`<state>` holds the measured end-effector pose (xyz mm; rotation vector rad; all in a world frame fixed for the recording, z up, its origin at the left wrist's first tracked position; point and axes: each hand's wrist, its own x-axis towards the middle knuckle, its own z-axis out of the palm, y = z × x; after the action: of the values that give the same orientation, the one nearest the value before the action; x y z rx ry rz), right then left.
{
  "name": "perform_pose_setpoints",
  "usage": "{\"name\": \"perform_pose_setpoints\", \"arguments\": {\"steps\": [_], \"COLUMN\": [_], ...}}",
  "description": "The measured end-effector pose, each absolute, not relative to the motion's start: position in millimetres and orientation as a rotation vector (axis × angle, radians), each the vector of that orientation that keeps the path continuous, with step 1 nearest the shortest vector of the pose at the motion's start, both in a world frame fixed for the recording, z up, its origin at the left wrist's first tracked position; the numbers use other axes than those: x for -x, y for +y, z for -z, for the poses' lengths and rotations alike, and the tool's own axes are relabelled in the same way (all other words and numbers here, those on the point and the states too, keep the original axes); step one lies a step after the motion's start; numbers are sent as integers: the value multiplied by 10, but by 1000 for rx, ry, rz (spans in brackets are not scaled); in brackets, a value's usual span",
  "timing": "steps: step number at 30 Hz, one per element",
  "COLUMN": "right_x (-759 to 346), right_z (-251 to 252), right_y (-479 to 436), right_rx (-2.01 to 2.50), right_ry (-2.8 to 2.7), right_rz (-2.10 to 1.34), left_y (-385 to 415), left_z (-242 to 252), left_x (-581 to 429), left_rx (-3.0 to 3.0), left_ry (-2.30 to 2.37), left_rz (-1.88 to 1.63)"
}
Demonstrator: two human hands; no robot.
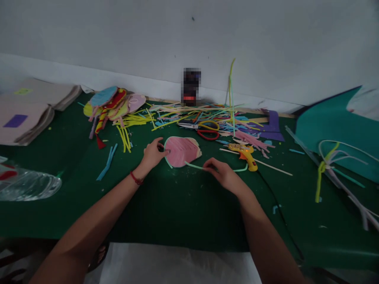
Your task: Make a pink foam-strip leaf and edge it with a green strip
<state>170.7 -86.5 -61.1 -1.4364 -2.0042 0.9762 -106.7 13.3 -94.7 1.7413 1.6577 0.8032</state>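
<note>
My left hand point(154, 153) pinches the left edge of a pink oval craft piece point(180, 152), which has pale green edging along its left side and pale strips at its right. In my right hand point(217, 172) a light green pipe cleaner point(194, 166) is held between thumb and fingers. One end of it lies over the lower edge of the pink piece, and the other runs out rightward under the hand. Just right of that hand lies a yellow hot glue gun point(247, 155) with a small orange light. Scissors point(204, 128) with red and yellow handles rest behind the pink piece.
Loose pipe cleaners point(174, 114) are heaped along the wall. Finished-looking fan shapes point(108, 100) are stacked at the back left. A plastic bottle point(32, 184) lies at left, near pink paper stacks point(26, 122). The glue gun's cord point(280, 217) crosses the right side; teal sheets point(331, 122) stand beyond.
</note>
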Motion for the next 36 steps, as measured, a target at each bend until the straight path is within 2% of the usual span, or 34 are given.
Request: {"name": "perform_pose_setpoints", "arguments": {"steps": [10, 15, 20, 24, 27, 30, 36], "right_x": [-1618, -1551, -1533, -1483, -1432, -1418, -1456], "right_z": [463, 319, 353, 439, 493, 559, 694], "right_y": [-885, -870, -740, -696, -700, -690, -647], "right_rx": [1447, 1474, 1446, 1390, 1352, 1377, 1426], "right_ry": [-1958, -2075, -2350, -2338, -2341, -2342, -2315], "right_rz": [-923, -831, -536, -551, -578, -560, -586], "left_y": [188, 250, 337, 271, 178, 122, 135], "left_z": [697, 732, 875, 815, 735, 732, 825], "left_x": [916, 914, 986, 1090, 1180, 1259, 1311], "left_rx": [-1041, -999, -1389, -1939, -2321, -2556, -2599], "left_ry": [1261, 1308, 1462, 1529, 1308, 936, 645], "left_rz": [-915, -993, -935, -931, -952, -787, -535]}}
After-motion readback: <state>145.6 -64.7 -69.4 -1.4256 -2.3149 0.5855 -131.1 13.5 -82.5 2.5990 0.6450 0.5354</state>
